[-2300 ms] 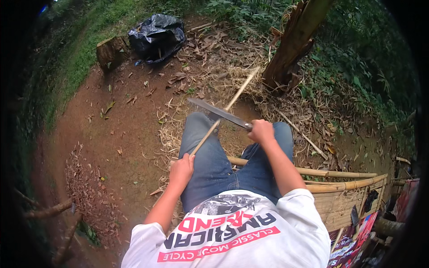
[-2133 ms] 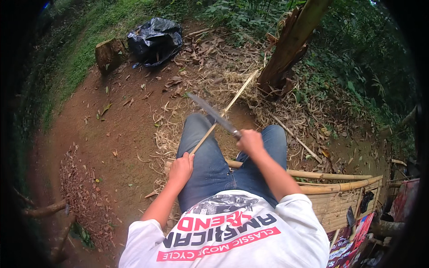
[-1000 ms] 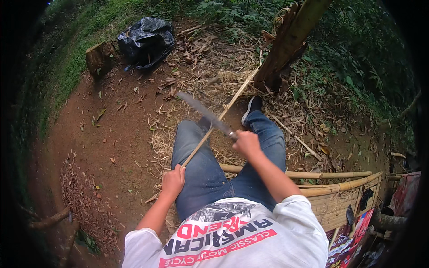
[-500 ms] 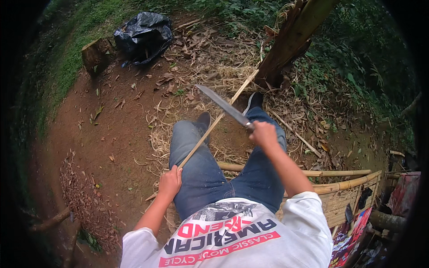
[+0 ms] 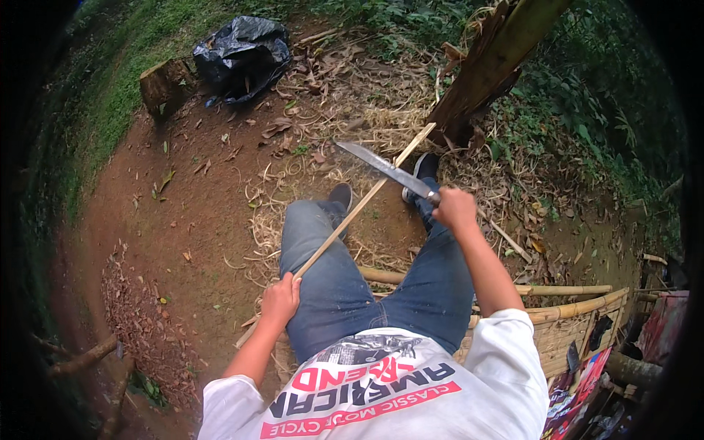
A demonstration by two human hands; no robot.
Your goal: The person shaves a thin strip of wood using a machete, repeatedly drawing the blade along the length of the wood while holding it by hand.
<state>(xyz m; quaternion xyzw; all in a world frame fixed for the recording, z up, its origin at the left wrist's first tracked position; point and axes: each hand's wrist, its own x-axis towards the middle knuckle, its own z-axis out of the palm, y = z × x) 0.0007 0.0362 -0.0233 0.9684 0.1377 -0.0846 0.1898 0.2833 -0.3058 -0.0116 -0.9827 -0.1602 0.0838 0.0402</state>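
Over the left leg of the person's jeans (image 5: 312, 235), a bamboo strip (image 5: 352, 218) is slanting from the left hand (image 5: 280, 299) up toward the foot of a leaning trunk (image 5: 506, 59). It is looking straight, narrow and pale yellow, and a small ragged sliver (image 5: 397, 159) is lifting from it right beside the blade. The left fingers are clenching the strip's near end beside the thigh. The right hand (image 5: 456, 210) is wrapping its fingers around the dark handle of a machete (image 5: 387, 169), whose grey, pointed blade is crossing the strip's far part; whether the edge is touching, the view is not making clear. Curled shavings (image 5: 268, 224) are littering the earth near the shoes (image 5: 340, 196).

On the white T-shirt (image 5: 499, 367), large black and red capital letters are standing upside down, a grey-and-black picture (image 5: 367, 348) is filling the waist, and a red band (image 5: 359, 411) is carrying white lettering. At the lower right, below a bamboo slat panel (image 5: 565, 331), a red-and-purple sheet (image 5: 579, 389) is showing white print, too small to make out.
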